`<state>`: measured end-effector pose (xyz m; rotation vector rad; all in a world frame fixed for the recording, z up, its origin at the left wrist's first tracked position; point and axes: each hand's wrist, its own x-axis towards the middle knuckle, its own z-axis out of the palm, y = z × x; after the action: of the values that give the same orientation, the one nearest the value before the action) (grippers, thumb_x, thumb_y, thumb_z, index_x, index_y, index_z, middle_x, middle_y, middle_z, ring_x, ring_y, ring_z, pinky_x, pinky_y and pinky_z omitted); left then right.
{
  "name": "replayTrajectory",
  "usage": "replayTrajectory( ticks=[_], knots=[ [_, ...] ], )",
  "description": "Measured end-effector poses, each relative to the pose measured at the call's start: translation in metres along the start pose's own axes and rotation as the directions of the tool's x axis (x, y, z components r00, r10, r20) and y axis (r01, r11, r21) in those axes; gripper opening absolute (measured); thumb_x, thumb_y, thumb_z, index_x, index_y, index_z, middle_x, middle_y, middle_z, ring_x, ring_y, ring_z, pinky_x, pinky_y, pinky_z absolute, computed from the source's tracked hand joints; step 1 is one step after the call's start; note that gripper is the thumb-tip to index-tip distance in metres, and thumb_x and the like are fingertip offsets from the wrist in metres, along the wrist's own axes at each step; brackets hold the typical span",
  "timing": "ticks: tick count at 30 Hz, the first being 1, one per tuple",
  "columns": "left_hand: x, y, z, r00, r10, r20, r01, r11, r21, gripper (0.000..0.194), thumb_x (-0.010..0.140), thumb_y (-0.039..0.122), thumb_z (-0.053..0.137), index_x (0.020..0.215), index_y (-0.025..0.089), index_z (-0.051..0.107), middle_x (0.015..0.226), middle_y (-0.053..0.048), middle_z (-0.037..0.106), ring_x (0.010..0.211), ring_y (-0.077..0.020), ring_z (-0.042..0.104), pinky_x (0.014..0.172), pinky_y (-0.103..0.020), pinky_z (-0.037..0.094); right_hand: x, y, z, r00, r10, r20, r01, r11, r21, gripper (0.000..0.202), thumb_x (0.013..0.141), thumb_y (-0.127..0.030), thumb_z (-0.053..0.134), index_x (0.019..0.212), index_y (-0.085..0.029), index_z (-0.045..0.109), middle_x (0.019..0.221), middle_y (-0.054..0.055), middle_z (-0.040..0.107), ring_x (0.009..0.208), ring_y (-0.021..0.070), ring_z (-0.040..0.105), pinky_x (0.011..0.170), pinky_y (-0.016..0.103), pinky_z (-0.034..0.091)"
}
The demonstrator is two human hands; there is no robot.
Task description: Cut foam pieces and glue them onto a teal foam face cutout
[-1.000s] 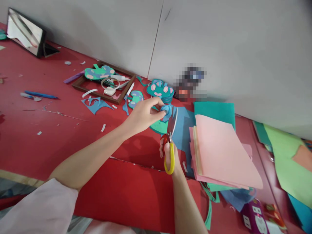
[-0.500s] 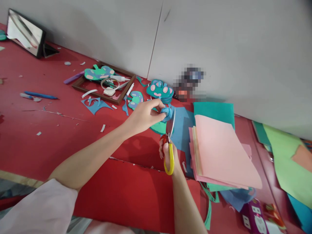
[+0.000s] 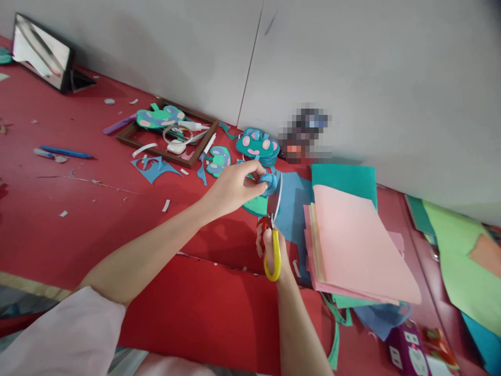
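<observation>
Blue pen point(image 3: 66, 152) lies on the desk point(image 3: 97, 224), well out to the left of my left hand; nearer in, same side, a cut-up blue offcut point(image 3: 166, 171) and the wooden frame point(image 3: 176, 159) just beyond it. Left hand point(image 3: 235, 183): narrow, thumb and fingers pinched on a small blue piece point(image 3: 270, 184), which sits at the fingertips, off the desk. Step in hand looks like trimming that piece; my next move would call for a steady pinch, maybe a slight turn of the piece, and blades lined up with its edge, fingertips out of the way. Left forearm slants up from lower left, wrist fairly straight, back of the hand up. Green foam shape point(image 3: 256, 205) is below the left fingertips. Right hand point(image 3: 282, 250): closed round the handles of the scissors point(image 3: 271, 220), forearm up from below, blades pointing up and away, just beside the blue piece; can't tell if they touch it or how far apart they stand. Blue sheet point(image 3: 295, 203) lies just right of the blades, then the pink sheet stack point(image 3: 360, 235) to the right of my right hand.
</observation>
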<state>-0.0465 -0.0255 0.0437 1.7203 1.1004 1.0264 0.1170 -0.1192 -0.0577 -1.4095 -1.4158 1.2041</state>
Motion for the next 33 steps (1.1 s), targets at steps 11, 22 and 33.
replayTrajectory(
  ticks=[11, 22, 33],
  knots=[
    [-0.0004, 0.0014, 0.0017, 1.000, -0.002, -0.023, 0.002, 1.000, 0.012, 0.007, 0.075, 0.018, 0.058, 0.075, 0.017, 0.052, 0.071, 0.003, 0.056, 0.058, -0.0055, 0.049, 0.058, -0.019, 0.040, 0.0006, 0.0065, 0.0017, 0.999, 0.028, -0.026, -0.026, 0.997, 0.076, 0.046, 0.081, -0.067, 0.043, 0.080, -0.021, 0.046, 0.052, -0.008, 0.036, 0.039, 0.0061, 0.030, 0.038, 0.022, 0.025],
    [0.0001, -0.0014, 0.0013, 1.000, -0.008, -0.007, 0.008, 1.000, -0.017, 0.007, 0.076, 0.021, 0.057, 0.078, 0.017, 0.052, 0.073, 0.002, 0.058, 0.058, -0.0058, 0.050, 0.057, -0.019, 0.040, 0.0008, 0.0045, -0.0001, 1.000, 0.009, -0.027, -0.009, 1.000, 0.011, 0.045, 0.083, -0.065, 0.042, 0.074, -0.021, 0.042, 0.049, -0.008, 0.036, 0.039, 0.0064, 0.032, 0.040, 0.022, 0.024],
    [0.0007, -0.0024, 0.0076, 1.000, 0.009, -0.027, -0.010, 0.998, -0.062, 0.006, 0.076, 0.020, 0.056, 0.077, 0.015, 0.054, 0.075, 0.001, 0.057, 0.062, -0.0066, 0.051, 0.058, -0.018, 0.041, 0.0003, 0.0009, 0.0057, 1.000, 0.016, -0.025, -0.013, 0.992, 0.127, 0.045, 0.082, -0.065, 0.043, 0.078, -0.021, 0.045, 0.047, -0.008, 0.038, 0.035, 0.0064, 0.034, 0.034, 0.020, 0.026]
  ],
)
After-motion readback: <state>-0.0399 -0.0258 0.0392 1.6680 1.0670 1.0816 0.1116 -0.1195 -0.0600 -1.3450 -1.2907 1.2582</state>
